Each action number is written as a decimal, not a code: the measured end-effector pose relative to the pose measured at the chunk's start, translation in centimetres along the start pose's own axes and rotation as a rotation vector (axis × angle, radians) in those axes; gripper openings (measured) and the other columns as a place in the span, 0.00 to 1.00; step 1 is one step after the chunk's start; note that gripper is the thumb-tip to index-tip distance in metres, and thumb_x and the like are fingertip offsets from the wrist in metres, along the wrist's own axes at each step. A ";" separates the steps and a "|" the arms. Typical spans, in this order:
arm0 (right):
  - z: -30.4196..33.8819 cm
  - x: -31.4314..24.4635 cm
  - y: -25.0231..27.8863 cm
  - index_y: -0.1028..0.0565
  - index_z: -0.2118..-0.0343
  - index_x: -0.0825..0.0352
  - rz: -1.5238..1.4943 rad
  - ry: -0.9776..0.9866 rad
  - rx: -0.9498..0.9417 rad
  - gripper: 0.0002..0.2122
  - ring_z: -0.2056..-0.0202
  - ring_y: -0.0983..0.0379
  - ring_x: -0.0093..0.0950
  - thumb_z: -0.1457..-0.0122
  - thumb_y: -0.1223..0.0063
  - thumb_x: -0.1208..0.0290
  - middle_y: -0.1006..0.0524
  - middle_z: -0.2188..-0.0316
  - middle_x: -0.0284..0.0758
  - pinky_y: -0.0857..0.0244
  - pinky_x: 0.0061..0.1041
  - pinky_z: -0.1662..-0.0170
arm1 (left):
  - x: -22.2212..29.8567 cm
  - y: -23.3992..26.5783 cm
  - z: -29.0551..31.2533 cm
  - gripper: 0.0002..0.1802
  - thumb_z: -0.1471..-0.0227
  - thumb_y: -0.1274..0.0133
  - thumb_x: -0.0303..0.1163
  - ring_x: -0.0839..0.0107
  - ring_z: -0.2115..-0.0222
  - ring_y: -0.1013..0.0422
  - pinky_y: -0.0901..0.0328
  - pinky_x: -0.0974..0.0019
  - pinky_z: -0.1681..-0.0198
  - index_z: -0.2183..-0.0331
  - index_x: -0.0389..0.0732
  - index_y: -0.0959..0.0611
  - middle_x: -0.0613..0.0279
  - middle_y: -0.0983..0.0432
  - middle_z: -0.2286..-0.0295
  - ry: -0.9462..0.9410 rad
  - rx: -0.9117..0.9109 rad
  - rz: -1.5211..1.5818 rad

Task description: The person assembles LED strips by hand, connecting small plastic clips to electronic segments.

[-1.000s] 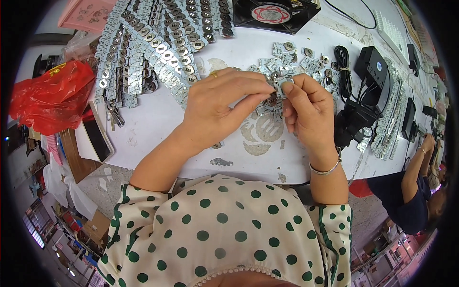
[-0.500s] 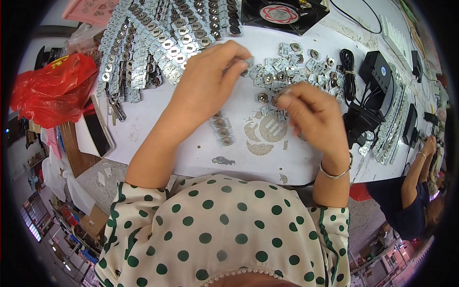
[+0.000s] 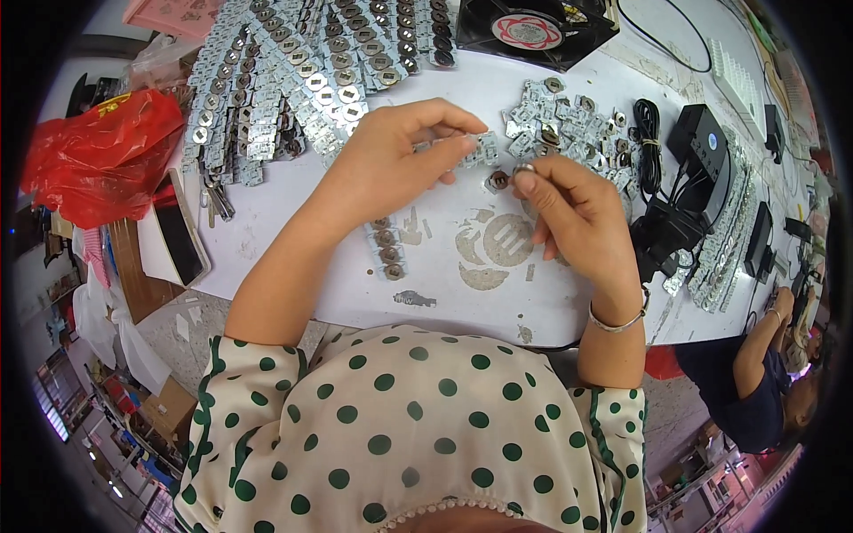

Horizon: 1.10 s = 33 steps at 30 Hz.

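My left hand (image 3: 395, 160) is closed on a strip of small circuit boards (image 3: 484, 149), whose end sticks out past my fingertips. More boards with round metal parts (image 3: 387, 250) come out below the left wrist. My palm covers the stretch between, so I cannot tell whether they are one strip. My right hand (image 3: 577, 209) pinches a small round metal disc (image 3: 524, 169) between thumb and forefinger. Just left of those fingers, a single board with a round part (image 3: 496, 180) lies on the white table (image 3: 355, 298). Behind the right hand is a loose pile of similar boards (image 3: 569, 120).
Long strips of boards (image 3: 302, 75) cover the back left. A black fan (image 3: 538, 31) stands at the back. Right lie a coiled cable (image 3: 648, 133), a black box (image 3: 697, 133) and more strips (image 3: 724, 240). Left are a red bag (image 3: 107, 155) and a phone (image 3: 178, 231). Another person (image 3: 746, 382) works far right.
My left hand has moved slightly right and down, with boards now showing past its fingertips. The boards below its wrist have shifted left. Near the hands, the pile's left part has thinned.
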State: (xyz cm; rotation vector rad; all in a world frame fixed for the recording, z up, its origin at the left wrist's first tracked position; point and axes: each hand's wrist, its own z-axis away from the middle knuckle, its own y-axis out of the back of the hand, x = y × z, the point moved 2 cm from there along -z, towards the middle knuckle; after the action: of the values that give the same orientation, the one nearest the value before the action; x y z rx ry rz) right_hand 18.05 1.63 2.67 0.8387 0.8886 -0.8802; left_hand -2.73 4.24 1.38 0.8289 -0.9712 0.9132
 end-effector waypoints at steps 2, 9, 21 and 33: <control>-0.1 -0.1 -0.1 0.23 0.67 0.70 -0.058 0.040 0.090 0.09 0.83 0.32 0.14 0.39 0.47 0.68 0.27 0.80 0.28 0.41 0.14 0.83 | 0.2 -0.3 0.9 0.12 0.47 0.42 0.30 0.82 0.75 0.27 0.35 0.79 0.75 0.60 0.39 0.19 0.67 0.22 0.71 -0.010 -0.007 0.089; 0.0 0.1 0.3 0.22 0.68 0.70 -0.168 0.080 0.031 0.09 0.83 0.33 0.13 0.39 0.47 0.68 0.24 0.79 0.28 0.41 0.13 0.83 | 1.2 0.0 1.2 0.10 0.51 0.39 0.26 0.80 0.74 0.26 0.34 0.78 0.73 0.64 0.36 0.19 0.66 0.22 0.73 -0.080 -0.053 0.178; 0.6 -0.5 0.6 0.20 0.69 0.70 -0.269 0.118 0.032 0.09 0.83 0.32 0.12 0.41 0.44 0.69 0.23 0.80 0.29 0.41 0.12 0.84 | 1.8 0.3 0.5 0.09 0.52 0.39 0.24 0.80 0.73 0.28 0.32 0.76 0.72 0.66 0.34 0.17 0.63 0.21 0.70 -0.151 -0.034 0.220; 0.3 0.1 -0.2 0.20 0.70 0.71 -0.128 0.143 0.007 0.08 0.83 0.29 0.15 0.40 0.45 0.71 0.23 0.80 0.31 0.37 0.13 0.83 | 1.3 0.1 0.7 0.10 0.54 0.37 0.24 0.79 0.75 0.29 0.32 0.75 0.73 0.67 0.33 0.18 0.62 0.23 0.72 -0.112 -0.123 0.098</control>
State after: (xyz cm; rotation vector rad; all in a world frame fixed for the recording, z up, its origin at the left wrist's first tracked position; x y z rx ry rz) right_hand 18.01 1.28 2.69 0.8659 1.0743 -0.9437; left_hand -2.69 4.01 2.82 0.7386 -1.1622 0.8883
